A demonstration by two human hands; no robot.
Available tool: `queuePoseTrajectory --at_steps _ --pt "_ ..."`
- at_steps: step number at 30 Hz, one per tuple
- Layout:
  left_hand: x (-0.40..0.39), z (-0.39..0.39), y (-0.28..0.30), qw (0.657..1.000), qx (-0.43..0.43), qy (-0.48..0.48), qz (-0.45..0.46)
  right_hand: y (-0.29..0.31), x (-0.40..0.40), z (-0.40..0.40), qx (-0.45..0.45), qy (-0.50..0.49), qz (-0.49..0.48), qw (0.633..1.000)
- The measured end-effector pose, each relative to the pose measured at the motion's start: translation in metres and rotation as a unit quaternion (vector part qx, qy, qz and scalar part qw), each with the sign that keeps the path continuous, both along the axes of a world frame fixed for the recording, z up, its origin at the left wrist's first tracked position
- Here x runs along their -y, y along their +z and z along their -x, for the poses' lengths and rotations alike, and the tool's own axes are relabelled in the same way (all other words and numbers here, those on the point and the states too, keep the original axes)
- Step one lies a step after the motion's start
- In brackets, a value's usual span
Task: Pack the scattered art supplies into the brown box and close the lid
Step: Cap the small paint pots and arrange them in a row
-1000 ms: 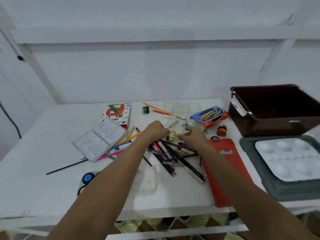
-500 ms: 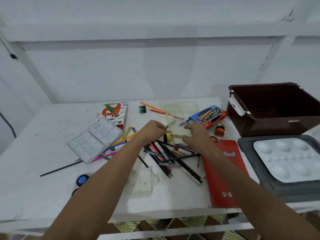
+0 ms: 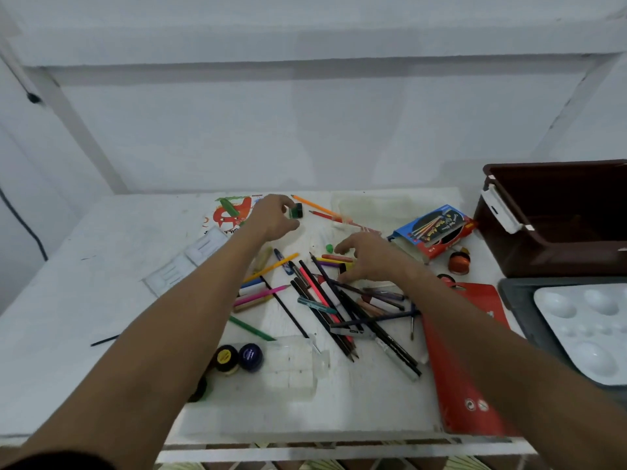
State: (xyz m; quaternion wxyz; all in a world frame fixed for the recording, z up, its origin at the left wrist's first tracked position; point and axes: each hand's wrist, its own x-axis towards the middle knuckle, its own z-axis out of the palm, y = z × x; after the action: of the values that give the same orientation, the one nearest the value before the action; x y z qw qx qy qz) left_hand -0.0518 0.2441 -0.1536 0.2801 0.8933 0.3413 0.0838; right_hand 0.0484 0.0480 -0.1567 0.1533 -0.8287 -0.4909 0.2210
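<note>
My left hand (image 3: 271,217) reaches to the far middle of the white table, its index finger and thumb curled round a small green sharpener (image 3: 296,211) that sits on the table. My right hand (image 3: 368,257) hovers with spread fingers over a few crayons (image 3: 336,258) and a small black-and-yellow piece (image 3: 342,268) by its thumb. A heap of pencils and pens (image 3: 332,307) lies under and in front of it. The brown box (image 3: 559,259) stands open at the far right.
A blue crayon box (image 3: 431,228) and an orange paint jar (image 3: 458,262) lie beside the brown box. A red folder (image 3: 464,368), a white palette (image 3: 593,327) on a grey lid (image 3: 509,293), two paint jars (image 3: 239,357) and a clear case (image 3: 291,368) are nearer.
My left hand moved away from the middle of the heap, out to the green sharpener. My right hand stayed near the crayons and spread its fingers. The view dropped lower.
</note>
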Motion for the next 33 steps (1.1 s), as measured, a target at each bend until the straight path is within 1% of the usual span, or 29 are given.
queuePoseTrajectory --at_steps 4,8,10,13,17,22,24,27,30,33 --pt "-0.017 -0.014 -0.007 0.997 -0.035 -0.035 -0.053 -0.006 -0.006 -0.004 0.027 0.033 0.041 0.998" --pt "-0.026 -0.023 -0.020 0.991 -0.080 -0.071 -0.077 -0.013 -0.009 -0.005 0.038 0.041 0.036 0.998" --pt "-0.027 -0.026 -0.027 0.989 -0.085 -0.082 -0.086 -0.013 -0.009 -0.006 0.037 0.048 0.039 0.997" --pt "-0.027 -0.029 -0.030 0.989 -0.057 -0.073 -0.118 -0.011 -0.008 -0.005 0.013 0.042 0.015 0.999" --pt "-0.024 -0.029 -0.028 0.982 -0.081 -0.075 -0.152 -0.009 -0.005 -0.002 -0.016 0.020 -0.013 1.000" --pt "-0.017 -0.021 -0.033 0.980 -0.097 -0.100 -0.141 -0.007 0.001 0.007 -0.026 0.002 -0.053 0.998" --pt "-0.008 -0.010 -0.030 0.983 -0.084 -0.093 -0.136 -0.004 0.005 0.012 -0.026 -0.003 -0.069 0.997" --pt "0.011 0.022 -0.014 0.991 -0.027 -0.064 -0.118 0.002 0.009 0.027 -0.047 -0.006 -0.109 0.993" --pt "0.034 0.073 0.006 0.994 0.022 -0.031 -0.101 0.006 0.012 0.055 -0.065 0.023 -0.133 0.989" --pt "0.064 0.134 0.021 0.998 0.037 0.002 -0.056 0.008 0.020 0.093 -0.086 0.056 -0.150 0.983"
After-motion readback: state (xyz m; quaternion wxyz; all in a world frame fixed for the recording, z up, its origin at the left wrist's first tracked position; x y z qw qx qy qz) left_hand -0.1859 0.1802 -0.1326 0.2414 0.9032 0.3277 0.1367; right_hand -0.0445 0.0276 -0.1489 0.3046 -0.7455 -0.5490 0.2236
